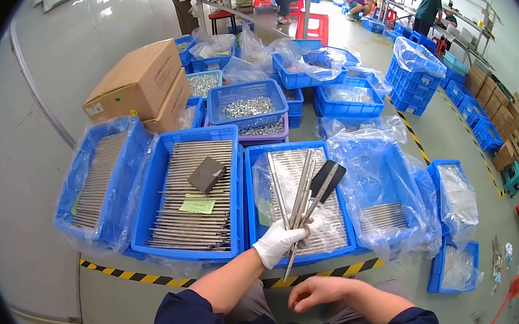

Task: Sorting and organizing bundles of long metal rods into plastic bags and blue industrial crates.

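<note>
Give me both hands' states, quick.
Left hand: gloved, closed on a bundle of metal rods.
Right hand: bare, loosely curled, holding nothing visible.

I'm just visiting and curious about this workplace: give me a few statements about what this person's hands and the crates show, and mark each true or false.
1. The left hand wears a white glove. True.
2. The left hand holds a bundle of metal rods. True.
3. The right hand is gloved too. False: it is bare.
4. The dark block lies on the floor. False: it rests on the rods in a blue crate.
5. The green slip lies in that same crate. True.
</note>
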Available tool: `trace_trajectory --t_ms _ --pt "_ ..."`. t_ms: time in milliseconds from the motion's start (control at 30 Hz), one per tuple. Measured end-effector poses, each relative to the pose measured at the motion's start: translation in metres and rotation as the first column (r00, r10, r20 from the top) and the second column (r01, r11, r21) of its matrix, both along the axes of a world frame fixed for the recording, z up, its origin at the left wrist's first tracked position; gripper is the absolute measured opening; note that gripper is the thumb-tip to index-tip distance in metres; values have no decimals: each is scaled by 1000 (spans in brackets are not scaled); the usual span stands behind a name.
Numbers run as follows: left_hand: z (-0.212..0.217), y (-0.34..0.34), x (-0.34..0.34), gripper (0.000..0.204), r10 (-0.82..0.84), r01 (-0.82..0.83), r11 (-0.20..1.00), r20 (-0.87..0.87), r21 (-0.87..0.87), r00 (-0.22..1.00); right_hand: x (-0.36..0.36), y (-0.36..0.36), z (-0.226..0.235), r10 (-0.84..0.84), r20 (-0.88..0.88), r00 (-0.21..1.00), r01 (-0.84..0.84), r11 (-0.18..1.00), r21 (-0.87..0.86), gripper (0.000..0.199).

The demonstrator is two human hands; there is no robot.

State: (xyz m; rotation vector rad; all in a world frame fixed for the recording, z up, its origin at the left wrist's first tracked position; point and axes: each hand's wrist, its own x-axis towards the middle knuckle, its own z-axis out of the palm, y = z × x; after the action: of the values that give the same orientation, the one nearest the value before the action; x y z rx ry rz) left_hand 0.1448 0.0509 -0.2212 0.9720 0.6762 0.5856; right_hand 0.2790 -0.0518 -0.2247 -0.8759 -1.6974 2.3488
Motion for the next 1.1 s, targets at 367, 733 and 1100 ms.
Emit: trace_trajectory --t_ms 367,733,1100 --pt "5 -12 2 28 -278 319 942 -292 102 915 117 46 14 -888 -440 135 852 331 -406 16" --pt "6 -12 -2 26 -297 347 931 -319 115 900 122 33 28 -863 -354 361 897 425 -120 14" --pt "7 -9 -3 19 -260 324 941 -405 97 877 102 39 26 -898 -251 361 916 392 -84 18"
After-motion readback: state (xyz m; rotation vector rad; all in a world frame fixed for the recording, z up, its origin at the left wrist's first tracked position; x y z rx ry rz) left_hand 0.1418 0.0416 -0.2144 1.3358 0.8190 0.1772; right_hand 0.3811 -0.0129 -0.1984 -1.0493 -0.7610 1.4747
